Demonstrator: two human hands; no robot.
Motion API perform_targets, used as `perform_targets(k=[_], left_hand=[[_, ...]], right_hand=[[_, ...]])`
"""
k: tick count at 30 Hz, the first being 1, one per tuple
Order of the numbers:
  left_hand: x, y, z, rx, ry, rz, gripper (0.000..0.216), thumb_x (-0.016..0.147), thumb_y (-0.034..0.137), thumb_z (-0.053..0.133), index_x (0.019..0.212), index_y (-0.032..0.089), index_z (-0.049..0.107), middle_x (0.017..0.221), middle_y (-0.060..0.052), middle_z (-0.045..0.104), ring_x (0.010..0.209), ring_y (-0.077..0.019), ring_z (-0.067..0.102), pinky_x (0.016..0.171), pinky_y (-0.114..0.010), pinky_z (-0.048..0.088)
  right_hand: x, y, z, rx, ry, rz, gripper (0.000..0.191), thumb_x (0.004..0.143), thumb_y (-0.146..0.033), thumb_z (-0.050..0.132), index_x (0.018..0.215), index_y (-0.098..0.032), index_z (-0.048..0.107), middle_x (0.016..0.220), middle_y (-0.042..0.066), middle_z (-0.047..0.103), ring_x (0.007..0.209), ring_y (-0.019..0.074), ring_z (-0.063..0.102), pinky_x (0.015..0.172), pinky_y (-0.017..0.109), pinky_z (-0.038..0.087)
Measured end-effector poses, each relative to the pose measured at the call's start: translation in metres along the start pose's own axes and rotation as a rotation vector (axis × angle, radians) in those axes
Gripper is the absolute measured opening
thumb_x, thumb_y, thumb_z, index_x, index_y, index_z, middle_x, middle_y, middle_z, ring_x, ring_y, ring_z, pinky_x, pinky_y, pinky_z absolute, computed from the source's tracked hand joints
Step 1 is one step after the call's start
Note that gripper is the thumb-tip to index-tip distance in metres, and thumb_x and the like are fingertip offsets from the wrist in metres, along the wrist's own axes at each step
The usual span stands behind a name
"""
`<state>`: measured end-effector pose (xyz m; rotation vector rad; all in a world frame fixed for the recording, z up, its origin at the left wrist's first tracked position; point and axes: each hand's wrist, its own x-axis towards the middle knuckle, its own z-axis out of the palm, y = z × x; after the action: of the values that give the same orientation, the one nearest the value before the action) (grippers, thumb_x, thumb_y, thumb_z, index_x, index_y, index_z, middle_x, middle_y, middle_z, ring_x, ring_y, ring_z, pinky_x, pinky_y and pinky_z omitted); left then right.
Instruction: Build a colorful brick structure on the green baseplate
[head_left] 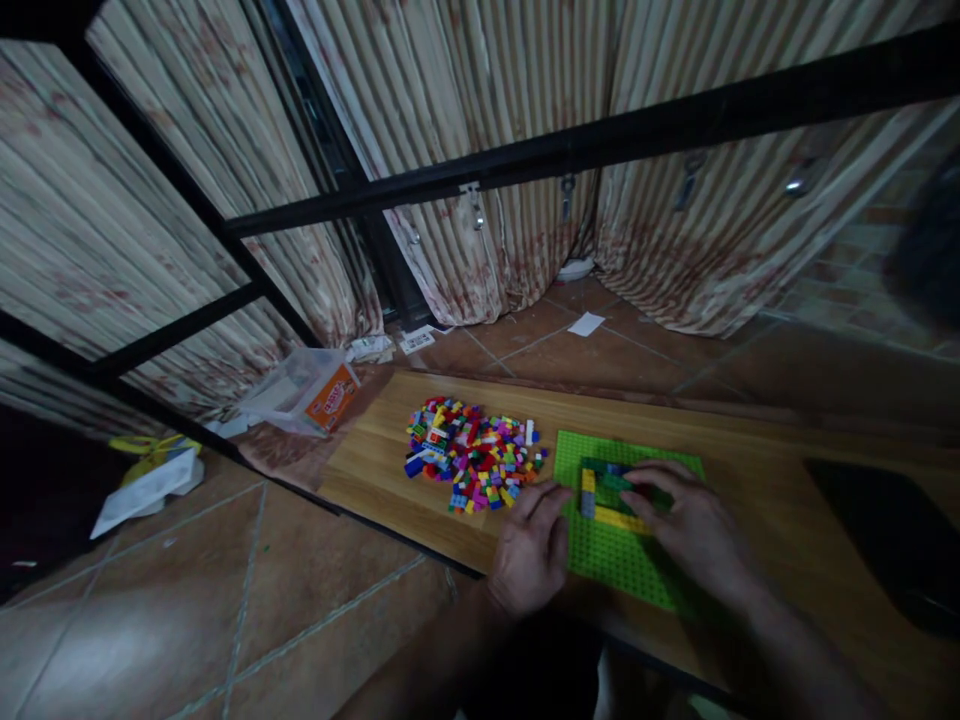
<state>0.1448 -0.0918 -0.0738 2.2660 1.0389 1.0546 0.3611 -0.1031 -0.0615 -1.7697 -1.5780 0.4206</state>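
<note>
Flat bright-green studded plastic baseplate [611, 565] sits lower centre-right of the frame on the light wooden tabletop [375, 475]. Left hand [529, 550] rests at the plate's left edge, fingers loose and spread, holding nothing. Right hand [694, 520] lies over the plate, fingertips on a low frame of yellow, grey and green bricks [600, 500]; can't tell if it's pinching one. Loose pile of multicoloured bricks [472, 462] lies just left of the plate.

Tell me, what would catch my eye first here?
The bright heap of small building bricks on the wooden board stands out first. Right of it lies a green baseplate, where the right hand rests on a low frame of bricks and the left hand touches its left edge.
</note>
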Motion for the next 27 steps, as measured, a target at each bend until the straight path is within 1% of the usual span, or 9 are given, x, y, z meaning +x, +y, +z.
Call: perform_targets(k=[3,6,8,9,11,14,18,22,27], left_hand=[[0.003,-0.017,-0.027,0.076,0.177,-0.088,0.035,0.088,0.012,0.047,0.121,0.021,0.056,0.119,-0.01,0.058,0.113,-0.0194,0.055,0.098,-0.037,0.05],[0.012,-0.048,-0.067,0.182,0.342,-0.203,0.029,0.087,0.016,0.051,0.114,0.019,0.059,0.112,-0.01,0.062,0.108,-0.0213,0.058,0.095,-0.038,0.05],[0.019,-0.071,-0.092,0.277,0.38,-0.329,0.032,0.084,0.015,0.053,0.115,0.017,0.059,0.109,-0.011,0.062,0.106,-0.023,0.059,0.095,-0.04,0.05],[0.023,-0.081,-0.103,0.316,0.379,-0.381,0.033,0.082,0.014,0.053,0.115,0.016,0.059,0.109,-0.011,0.062,0.105,-0.0238,0.059,0.094,-0.041,0.049],[0.028,-0.096,-0.118,0.381,0.349,-0.437,0.035,0.08,0.013,0.053,0.115,0.015,0.059,0.11,-0.012,0.062,0.104,-0.025,0.059,0.094,-0.042,0.049],[0.034,-0.106,-0.124,0.469,0.221,-0.429,0.04,0.077,0.012,0.055,0.117,0.016,0.06,0.113,-0.011,0.063,0.106,-0.0269,0.057,0.095,-0.043,0.048],[0.044,-0.109,-0.119,0.525,0.067,-0.379,0.042,0.076,0.012,0.058,0.117,0.019,0.062,0.114,-0.008,0.065,0.109,-0.0272,0.055,0.096,-0.042,0.047],[0.053,-0.113,-0.117,0.534,0.047,-0.376,0.032,0.08,0.017,0.057,0.111,0.019,0.066,0.108,-0.008,0.067,0.105,-0.0261,0.057,0.095,-0.041,0.048],[0.055,-0.11,-0.117,0.461,0.067,-0.377,0.023,0.081,0.023,0.06,0.102,0.021,0.068,0.104,-0.007,0.068,0.101,-0.0234,0.061,0.093,-0.038,0.049]], right_hand=[[-0.002,-0.005,-0.002,0.021,-0.014,0.054,0.03,0.078,-0.047,0.054,0.092,-0.023,0.068,0.1,0.006,0.069,0.085,0.0227,0.065,0.08,0.037,0.05],[-0.005,-0.008,-0.001,0.032,-0.036,0.112,0.034,0.077,-0.049,0.055,0.094,-0.023,0.068,0.097,0.006,0.071,0.07,0.0204,0.065,0.07,0.035,0.051],[-0.006,-0.008,0.0,0.038,-0.043,0.126,0.035,0.077,-0.05,0.055,0.095,-0.023,0.068,0.095,0.005,0.072,0.06,0.018,0.063,0.065,0.034,0.05],[-0.006,-0.008,0.001,0.039,-0.043,0.128,0.036,0.077,-0.05,0.055,0.096,-0.023,0.068,0.095,0.004,0.073,0.055,0.0164,0.061,0.063,0.033,0.049],[-0.006,-0.006,0.002,0.035,-0.047,0.131,0.038,0.077,-0.052,0.055,0.098,-0.023,0.068,0.092,0.004,0.073,0.045,0.0133,0.054,0.056,0.032,0.047],[-0.006,-0.005,0.003,0.023,-0.05,0.125,0.039,0.079,-0.053,0.054,0.099,-0.023,0.068,0.086,0.003,0.074,0.039,0.0118,0.049,0.05,0.031,0.045],[-0.005,-0.005,0.004,0.002,-0.047,0.117,0.038,0.078,-0.052,0.055,0.097,-0.023,0.069,0.091,0.004,0.074,0.04,0.012,0.05,0.051,0.031,0.046],[-0.004,-0.006,0.002,-0.001,-0.059,0.125,0.037,0.079,-0.051,0.053,0.098,-0.023,0.069,0.093,0.004,0.073,0.044,0.0132,0.054,0.052,0.031,0.047],[-0.004,-0.009,0.0,0.014,-0.031,0.101,0.032,0.079,-0.048,0.054,0.095,-0.024,0.069,0.092,0.004,0.074,0.069,0.0211,0.067,0.062,0.032,0.05]])
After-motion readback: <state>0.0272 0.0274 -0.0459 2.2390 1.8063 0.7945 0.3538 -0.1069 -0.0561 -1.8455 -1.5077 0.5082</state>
